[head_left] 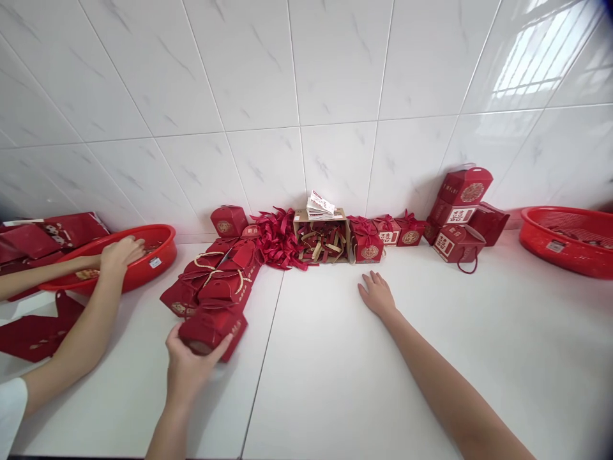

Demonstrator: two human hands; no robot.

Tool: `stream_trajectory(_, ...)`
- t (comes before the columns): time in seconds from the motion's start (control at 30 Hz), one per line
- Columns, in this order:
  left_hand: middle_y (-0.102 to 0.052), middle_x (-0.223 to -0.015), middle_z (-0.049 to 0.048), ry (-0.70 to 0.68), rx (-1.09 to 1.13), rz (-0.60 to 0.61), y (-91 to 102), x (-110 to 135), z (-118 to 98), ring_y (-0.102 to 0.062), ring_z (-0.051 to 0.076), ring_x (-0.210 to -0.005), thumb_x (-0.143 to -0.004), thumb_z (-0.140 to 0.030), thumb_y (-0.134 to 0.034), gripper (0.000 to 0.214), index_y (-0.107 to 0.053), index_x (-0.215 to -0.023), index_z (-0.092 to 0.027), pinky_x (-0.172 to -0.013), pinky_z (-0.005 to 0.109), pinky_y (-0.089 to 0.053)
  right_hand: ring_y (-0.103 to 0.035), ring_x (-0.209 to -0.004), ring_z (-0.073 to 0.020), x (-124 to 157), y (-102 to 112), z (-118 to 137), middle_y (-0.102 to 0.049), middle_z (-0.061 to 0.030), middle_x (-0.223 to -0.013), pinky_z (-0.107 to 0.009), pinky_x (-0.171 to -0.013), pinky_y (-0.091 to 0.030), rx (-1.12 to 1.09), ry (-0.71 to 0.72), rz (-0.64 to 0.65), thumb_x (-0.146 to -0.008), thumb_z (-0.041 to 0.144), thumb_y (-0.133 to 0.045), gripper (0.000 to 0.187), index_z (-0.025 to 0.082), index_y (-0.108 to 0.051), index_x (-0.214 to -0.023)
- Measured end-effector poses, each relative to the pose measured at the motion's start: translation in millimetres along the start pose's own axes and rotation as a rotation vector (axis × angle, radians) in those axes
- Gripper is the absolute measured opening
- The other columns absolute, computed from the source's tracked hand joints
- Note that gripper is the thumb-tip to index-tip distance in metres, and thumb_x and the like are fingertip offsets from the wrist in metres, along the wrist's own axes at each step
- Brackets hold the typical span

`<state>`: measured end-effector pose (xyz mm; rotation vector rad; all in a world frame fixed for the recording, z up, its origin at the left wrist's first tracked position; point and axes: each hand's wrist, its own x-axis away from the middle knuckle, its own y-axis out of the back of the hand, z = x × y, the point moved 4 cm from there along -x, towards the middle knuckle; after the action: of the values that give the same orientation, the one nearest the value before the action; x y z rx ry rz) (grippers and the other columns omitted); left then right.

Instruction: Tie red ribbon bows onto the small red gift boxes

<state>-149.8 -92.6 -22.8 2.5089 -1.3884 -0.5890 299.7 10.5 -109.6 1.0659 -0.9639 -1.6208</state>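
Note:
My left hand (188,361) grips a small red gift box (213,327) by its sides, thumb on the right and fingers on the left. Just behind it lies a cluster of red gift boxes (218,281), some with cream cord handles. Resting palm down on the white table (311,370), my right hand (377,292) is open and holds nothing. Past its fingertips stand several red boxes with bows (368,243). An open cardboard box (325,239) full of brown and red strips is beside a heap of red ribbon bows (280,239).
At the left, a co-worker's hands (119,252) reach into a red plastic basket (167,246). Unfolded red card (38,329) lies in front of it. Stacked red boxes (460,204) and another red basket (550,246) stand at the right. A tiled wall (335,83) closes off the back.

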Motion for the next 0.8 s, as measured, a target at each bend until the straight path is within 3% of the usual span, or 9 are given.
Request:
stream_trajectory(0.1,-0.050,-0.129,0.0138,-0.030,0.084,0.304,-23.3,41.3,3.6,-0.057,0.033,-0.114,-0.057,-0.046,-0.079,0.104,-0.024,-0.143,-0.027,-0.095,0.052,-0.049,-0.032,-0.138,-0.0299,-0.7,0.9,-1.0,-0.040,-0.0171,-0.148,-0.041,-0.109,-0.027,-0.010,-0.008,0.016,-0.095,0.038,-0.039,0.049,0.012,-0.050,-0.135)
stream_trajectory(0.13,-0.048,-0.132,0.0139,-0.030,0.123,0.350,-28.8,53.0,4.4,-0.055,0.033,-0.117,-0.060,-0.047,-0.076,0.102,-0.022,-0.144,-0.028,-0.096,0.051,-0.049,-0.032,-0.139,-0.0298,-0.8,1.1,-1.3,-0.040,-0.0171,-0.148,-0.041,-0.109,-0.026,-0.012,-0.009,0.020,-0.095,0.038,-0.039,0.050,0.012,-0.050,-0.136)
stream_trajectory(0.2,-0.043,-0.138,0.0152,-0.030,0.135,0.323,-34.6,67.2,5.6,-0.050,0.033,-0.124,-0.064,-0.047,-0.074,0.102,-0.017,-0.146,-0.028,-0.101,0.052,-0.045,-0.031,-0.139,-0.0299,-0.8,1.4,-2.1,-0.039,-0.0169,-0.149,-0.041,-0.110,-0.026,-0.014,-0.011,0.026,-0.095,0.039,-0.038,0.051,0.012,-0.049,-0.137)
stream_trajectory(0.3,-0.041,-0.140,0.0186,-0.051,0.102,0.308,-42.9,74.3,4.5,-0.046,0.034,-0.127,-0.065,-0.041,-0.076,0.104,-0.014,-0.146,-0.023,-0.103,0.053,-0.042,-0.031,-0.139,-0.0300,-0.4,1.5,-2.6,-0.039,-0.0163,-0.149,-0.041,-0.110,-0.027,-0.024,-0.011,0.032,-0.095,0.039,-0.038,0.050,0.012,-0.049,-0.137)
stream_trajectory(0.47,-0.049,-0.134,0.0190,-0.067,0.019,0.501,-77.7,88.2,-8.8,-0.050,0.034,-0.124,-0.065,-0.038,-0.077,0.100,-0.019,-0.144,-0.021,-0.100,0.049,-0.044,-0.031,-0.139,-0.0310,-0.4,0.0,-4.3,-0.041,-0.0163,-0.148,-0.044,-0.110,-0.028,-0.074,-0.015,0.025,-0.093,0.038,-0.043,0.049,0.013,-0.052,-0.134)
stream_trajectory(0.63,-0.049,-0.134,0.0180,-0.147,-0.033,0.656,-119.6,102.5,-38.3,-0.047,0.033,-0.126,-0.066,-0.034,-0.075,0.106,-0.009,-0.148,-0.023,-0.105,0.051,-0.037,-0.033,-0.139,-0.0293,-0.9,1.5,-9.0,-0.044,-0.0142,-0.146,-0.042,-0.111,-0.029,-0.128,-0.018,0.010,-0.092,0.035,-0.046,0.046,0.013,-0.056,-0.131)
stream_trajectory(0.73,-0.036,-0.145,0.0186,-0.162,-0.124,0.784,-124.5,97.1,-49.5,-0.038,0.036,-0.134,-0.060,-0.038,-0.080,0.117,-0.006,-0.150,-0.025,-0.108,0.056,-0.030,-0.040,-0.135,-0.0254,3.8,4.4,-9.4,-0.050,-0.0106,-0.142,-0.037,-0.109,-0.033,-0.151,-0.004,-0.002,-0.091,0.031,-0.046,0.040,0.015,-0.061,-0.124)
stream_trajectory(0.8,-0.028,-0.151,0.0179,-0.216,-0.177,0.915,-121.4,80.9,-53.1,-0.035,0.038,-0.136,-0.052,-0.041,-0.084,0.126,-0.010,-0.152,-0.027,-0.107,0.055,-0.033,-0.042,-0.133,-0.0245,10.1,5.2,-7.8,-0.052,-0.0104,-0.139,-0.036,-0.109,-0.034,-0.160,0.001,-0.017,-0.090,0.028,-0.044,0.039,0.015,-0.063,-0.122)
